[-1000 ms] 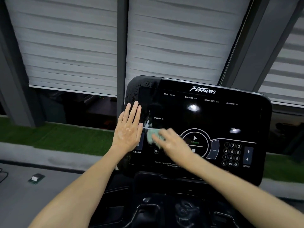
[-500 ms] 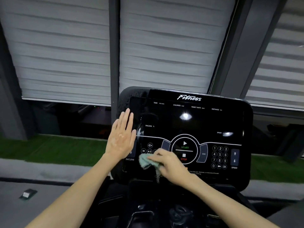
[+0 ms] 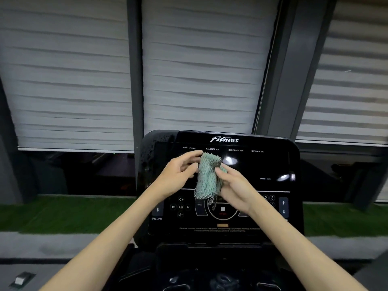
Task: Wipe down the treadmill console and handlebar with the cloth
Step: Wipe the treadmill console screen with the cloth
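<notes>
Hanging between both hands, green cloth (image 3: 206, 177) sits before upper middle of black console (image 3: 262, 164) screen. Left hand (image 3: 178, 174): fingertips pinch cloth's upper left edge. Right hand (image 3: 237, 190): fingers curled round its right side. Cloth-to-screen contact: cannot tell.

**Tally of items in view**

Console (image 3: 262, 164): one, black, marked Fitness. Cloth (image 3: 206, 175): one, green, knobbly. Left hand (image 3: 178, 175) and right hand (image 3: 237, 190) — two hands. Left blind (image 3: 63, 80), middle blind (image 3: 199, 70), right blind (image 3: 346, 91) — three pleated blinds. Small grey block (image 3: 21, 280), lower left: one.
</notes>
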Demonstrator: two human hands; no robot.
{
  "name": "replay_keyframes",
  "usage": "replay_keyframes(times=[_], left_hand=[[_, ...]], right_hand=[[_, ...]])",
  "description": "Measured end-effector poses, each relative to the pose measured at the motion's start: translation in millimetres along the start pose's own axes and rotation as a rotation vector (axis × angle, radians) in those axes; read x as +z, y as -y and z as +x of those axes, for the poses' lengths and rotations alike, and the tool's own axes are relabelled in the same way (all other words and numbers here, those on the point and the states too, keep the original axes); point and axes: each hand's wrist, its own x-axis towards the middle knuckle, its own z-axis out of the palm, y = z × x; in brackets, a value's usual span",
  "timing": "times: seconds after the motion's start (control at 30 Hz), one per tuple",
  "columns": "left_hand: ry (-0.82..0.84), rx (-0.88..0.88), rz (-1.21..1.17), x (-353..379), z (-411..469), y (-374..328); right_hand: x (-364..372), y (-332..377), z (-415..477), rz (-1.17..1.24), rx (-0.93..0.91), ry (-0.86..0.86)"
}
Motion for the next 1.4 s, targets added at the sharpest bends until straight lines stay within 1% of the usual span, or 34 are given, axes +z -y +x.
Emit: replay_keyframes(times=[0.03, 0.1, 0.17, 0.3, 0.4, 0.47, 0.6, 0.73, 0.8, 0.87, 0.97, 1.03, 1.07, 1.13, 1.23, 1.33, 1.4], left_hand=[[0.015, -0.006, 0.004, 0, 1, -1], [0.041, 0.021, 0.087, 0, 2, -2], [0.038, 0.054, 0.144, 3, 1, -2], [-0.002, 0.027, 0.081, 5, -4, -4], [0.054, 0.013, 0.021, 4, -9, -7], [0.074, -0.031, 0.013, 3, -12, -10], [0.051, -0.079, 0.12, 0, -9, -14], [0.19, -0.219, 0.075, -4, -7, -15], [0.212, -0.238, 0.153, -5, -8, -13], [0.144, -0.254, 0.16, -4, -7, -9], [0.017, -0.314, -0.027, 5, -9, -2], [-0.016, -0.382, -0.151, 15, -9, 0], [-0.021, -0.405, -0.175, 21, -8, 1], [-0.049, -0.403, -0.148, 28, -5, 3], [-0.102, -0.334, -0.056, 30, -1, 4], [-0.057, -0.288, 0.043, 25, -1, 0], [-0.02, -0.284, 0.078, 23, -1, -5]], right_hand=[[1, 1, -2, 0.022, -0.003, 0.006], [3, 1, -6, 0.046, -0.01, 0.007], [5, -1, -8, 0.019, -0.018, 0.003], [7, -2, -12, -0.2, -0.062, -0.047], [3, -1, -12, -0.355, -0.109, -0.109], [-1, 2, -13, -0.389, -0.12, -0.142], [-8, 8, -16, -0.453, -0.128, -0.133], [-17, 10, -19, -0.561, -0.151, -0.114], [-22, 13, -19, -0.562, -0.149, -0.101], [-28, 13, -18, -0.533, -0.135, -0.091], [-36, 13, -17, -0.422, -0.1, -0.081], [-42, 14, -14, -0.318, -0.057, -0.043], [-44, 13, -13, -0.292, -0.035, -0.011], [-48, 12, -13, -0.303, 0.01, 0.077], [-57, 8, -11, -0.357, 0.061, 0.203], [-65, 9, -7, -0.379, 0.062, 0.242], [-72, 9, -1, -0.339, 0.062, 0.249]])
